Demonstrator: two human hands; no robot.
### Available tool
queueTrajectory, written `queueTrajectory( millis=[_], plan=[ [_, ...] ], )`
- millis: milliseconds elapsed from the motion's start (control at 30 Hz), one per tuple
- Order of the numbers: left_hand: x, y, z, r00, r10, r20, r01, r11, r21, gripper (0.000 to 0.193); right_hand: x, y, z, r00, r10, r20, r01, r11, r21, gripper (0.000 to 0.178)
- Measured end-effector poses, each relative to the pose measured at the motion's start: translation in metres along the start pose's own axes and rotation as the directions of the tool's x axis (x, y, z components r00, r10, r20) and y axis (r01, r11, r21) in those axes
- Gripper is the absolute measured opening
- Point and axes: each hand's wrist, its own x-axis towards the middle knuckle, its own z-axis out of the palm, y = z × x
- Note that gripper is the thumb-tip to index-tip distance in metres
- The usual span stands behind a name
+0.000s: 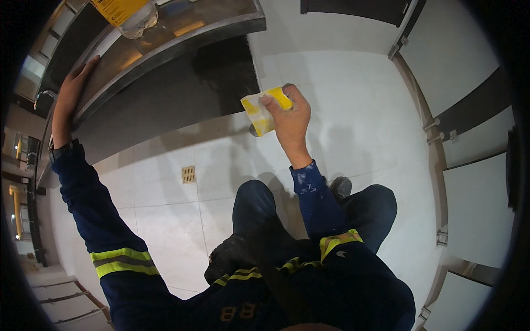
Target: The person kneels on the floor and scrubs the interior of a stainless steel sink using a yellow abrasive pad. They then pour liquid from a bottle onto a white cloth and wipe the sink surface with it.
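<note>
A person in dark blue work clothes crouches over the pale tiled floor [165, 220], knees bent at the lower centre of the frame; the right hand [288, 113], just right of the upper centre, is closed around a yellow-and-white cloth [255, 113], thumb pressed over its near face; the cloth pokes out to the left of the grip, held in the air just beside the lower right end of the dark panel [160, 102], though I cannot tell whether the two touch; the left hand [76, 88], at the upper left, is laid along the top of the desk [207, 34], fingers stretched out, with nothing seen in its grasp; a clear bottle with a yellow label [138, 21] is on that desk near the top edge of the frame, to the right of the left hand; a tap [45, 95] shows at the far left; a square drain grate [189, 174] is set in the floor left of centre; white cubicle doors [477, 212] line the right side; pale smears mark the right cuff [307, 175].
</note>
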Motion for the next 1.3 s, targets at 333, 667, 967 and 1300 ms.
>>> queueTrajectory(
  millis=[333, 667, 967, 1300],
  plan=[
    [-0.006, 0.011, 0.006, 0.998, -0.017, -0.060, 0.018, 1.000, 0.020, 0.068, 0.065, -0.075, 0.020, 0.960, -0.254, 0.114, 0.235, 0.959, 0.160, 0.037],
    [-0.004, 0.014, 0.010, 1.000, -0.010, -0.012, 0.011, 1.000, 0.022, 0.067, 0.040, -0.042, 0.013, 0.973, -0.223, -0.064, 0.213, 0.968, -0.135, 0.034],
    [0.000, 0.011, 0.010, 1.000, -0.010, -0.022, 0.010, 1.000, 0.020, 0.073, 0.017, -0.013, 0.009, 0.999, 0.037, 0.024, -0.041, 0.985, 0.166, 0.034],
    [0.011, -0.022, 0.002, 0.992, 0.094, -0.078, -0.094, 0.996, 0.006, 0.076, 0.066, -0.063, 0.019, 0.966, -0.226, 0.127, 0.209, 0.969, 0.133, 0.031]
  ],
)
